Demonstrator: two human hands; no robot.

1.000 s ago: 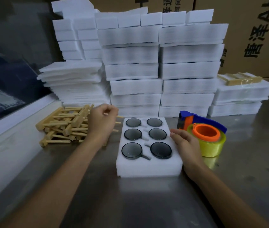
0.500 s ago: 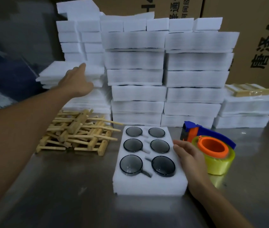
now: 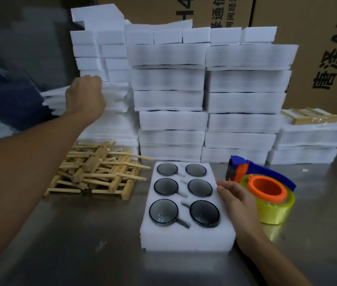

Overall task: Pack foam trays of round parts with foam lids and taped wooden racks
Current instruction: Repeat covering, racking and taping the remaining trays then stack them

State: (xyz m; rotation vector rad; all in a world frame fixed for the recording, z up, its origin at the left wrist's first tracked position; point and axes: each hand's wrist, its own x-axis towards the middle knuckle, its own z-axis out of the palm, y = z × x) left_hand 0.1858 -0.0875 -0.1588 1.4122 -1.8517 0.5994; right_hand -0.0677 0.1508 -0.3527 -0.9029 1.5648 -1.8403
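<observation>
Foam tray (image 3: 186, 240) with six round parts (image 3: 163, 211) is set at centre, touched at its 3 o'clock edge by the right hand (image 3: 237, 205). Wooden racks (image 3: 99, 172) are piled at 9 o'clock. Tape dispenser (image 3: 266, 193) is placed at 3 o'clock. Thin foam lids (image 3: 118, 100) at 11 o'clock are gripped by the left hand (image 3: 85, 93).

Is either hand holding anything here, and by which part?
The left hand grips a thin foam sheet at its near edge, atop the pile. The right hand holds nothing; it rests on the foam tray.
</observation>
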